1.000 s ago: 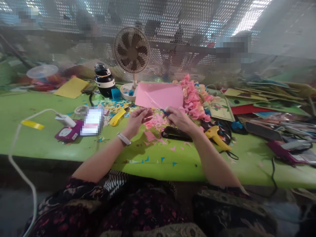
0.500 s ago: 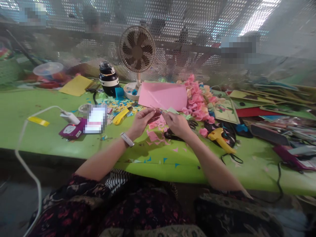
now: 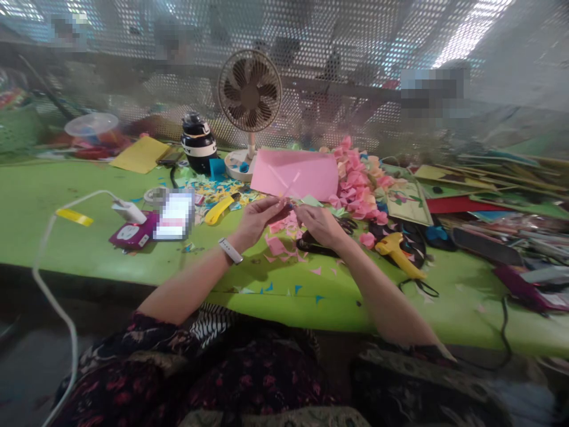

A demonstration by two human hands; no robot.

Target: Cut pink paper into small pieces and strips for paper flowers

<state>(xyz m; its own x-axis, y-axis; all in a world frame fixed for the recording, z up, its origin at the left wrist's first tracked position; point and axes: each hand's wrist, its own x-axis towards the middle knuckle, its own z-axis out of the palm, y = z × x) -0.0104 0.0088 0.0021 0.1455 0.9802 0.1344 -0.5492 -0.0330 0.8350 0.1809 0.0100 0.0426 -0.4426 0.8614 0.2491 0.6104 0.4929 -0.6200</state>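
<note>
Pink paper scraps point(image 3: 284, 224) lie at the centre of the head view, below and between the left hand point(image 3: 260, 216) and the right hand point(image 3: 320, 225). Both hands have their fingers drawn in narrow, fingertips near each other; I cannot tell what, if anything, they grip. A pink paper sheet point(image 3: 306, 169) lies just above them in the frame, its right edge beside a heap of pink paper petals point(image 3: 353, 184). A black tool point(image 3: 317, 244) is partly hidden under the right hand. The front edge of the green tabletop point(image 3: 267, 305) crosses the lower frame. Between the forearms its surface shows, with a few blue triangles point(image 3: 298, 289); more green stretches at the far left.
</note>
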